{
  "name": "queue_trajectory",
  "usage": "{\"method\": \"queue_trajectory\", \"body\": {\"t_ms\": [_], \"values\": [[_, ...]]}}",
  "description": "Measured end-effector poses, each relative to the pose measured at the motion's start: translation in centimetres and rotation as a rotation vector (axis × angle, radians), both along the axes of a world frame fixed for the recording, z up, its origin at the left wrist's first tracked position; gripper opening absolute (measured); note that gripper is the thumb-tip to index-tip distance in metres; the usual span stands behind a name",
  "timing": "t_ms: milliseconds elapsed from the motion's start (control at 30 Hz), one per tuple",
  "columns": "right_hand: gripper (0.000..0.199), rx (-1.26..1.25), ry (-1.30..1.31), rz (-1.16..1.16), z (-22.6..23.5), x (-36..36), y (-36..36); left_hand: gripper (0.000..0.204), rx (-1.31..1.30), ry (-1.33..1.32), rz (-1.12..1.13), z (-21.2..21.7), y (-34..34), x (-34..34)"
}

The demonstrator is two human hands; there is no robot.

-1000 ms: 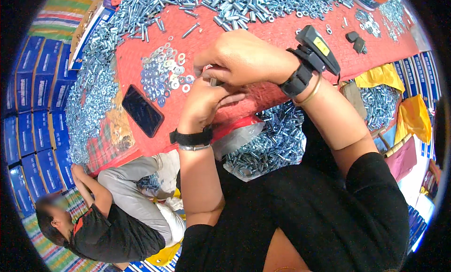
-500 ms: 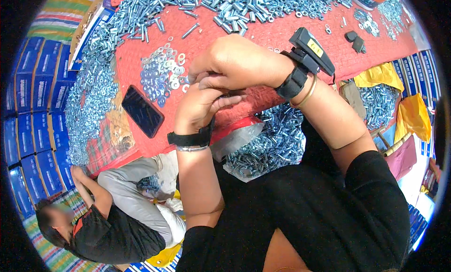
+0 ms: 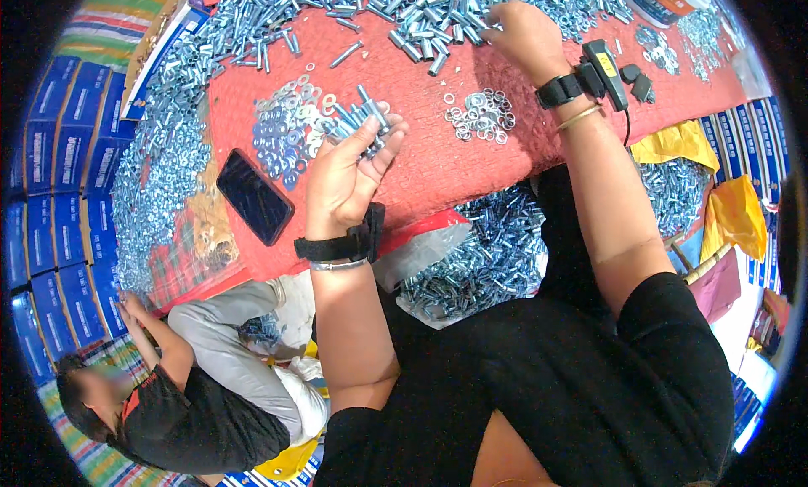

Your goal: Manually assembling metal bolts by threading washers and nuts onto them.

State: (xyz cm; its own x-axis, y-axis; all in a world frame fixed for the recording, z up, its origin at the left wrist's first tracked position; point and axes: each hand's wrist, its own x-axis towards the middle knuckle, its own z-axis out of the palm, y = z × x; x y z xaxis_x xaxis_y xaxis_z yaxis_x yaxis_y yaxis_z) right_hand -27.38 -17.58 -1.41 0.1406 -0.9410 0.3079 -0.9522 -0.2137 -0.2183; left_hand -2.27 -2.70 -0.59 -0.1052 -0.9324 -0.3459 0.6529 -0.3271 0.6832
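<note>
Now separated, the left hand (image 3: 347, 175) half-closes around bolts (image 3: 347, 117); the curled right hand (image 3: 530, 45) reaches the fastener pile (image 3: 442, 20), hold unclear.

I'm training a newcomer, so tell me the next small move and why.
Probably pinch one part from the far pile with the right hand: it is at the pile's near edge, while the left hand holds a bunch of bolts.

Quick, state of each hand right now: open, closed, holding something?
Left hand: closed on a bunch of bolts.
Right hand: at the metal pile; can't tell whether it's holding anything.
</note>
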Motion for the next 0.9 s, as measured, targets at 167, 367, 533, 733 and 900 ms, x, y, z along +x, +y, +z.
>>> {"method": "queue_trajectory", "body": {"t_ms": [167,367,533,733,900], "values": [[0.024,0.057,0.007,0.003,-1.4,0.1,-0.4,0.021,-0.026,0.028,0.042,0.0,0.0,0.4],[0.02,0.004,0.017,0.049,-2.4,-0.2,-0.4,0.02,-0.01,0.034,0.065,0.6,0.1,0.5],[0.018,-0.02,0.073,0.097,-1.5,-0.1,0.2,0.02,-0.024,-0.278,0.081,0.9,0.5,0.8],[0.021,0.27,-0.298,0.633,1.6,2.0,2.5,0.019,-0.033,-0.401,0.078,1.4,0.8,0.7],[0.018,0.195,-0.12,0.781,-0.1,2.9,3.0,0.018,-0.025,-0.404,0.045,1.0,0.7,0.5]]}}
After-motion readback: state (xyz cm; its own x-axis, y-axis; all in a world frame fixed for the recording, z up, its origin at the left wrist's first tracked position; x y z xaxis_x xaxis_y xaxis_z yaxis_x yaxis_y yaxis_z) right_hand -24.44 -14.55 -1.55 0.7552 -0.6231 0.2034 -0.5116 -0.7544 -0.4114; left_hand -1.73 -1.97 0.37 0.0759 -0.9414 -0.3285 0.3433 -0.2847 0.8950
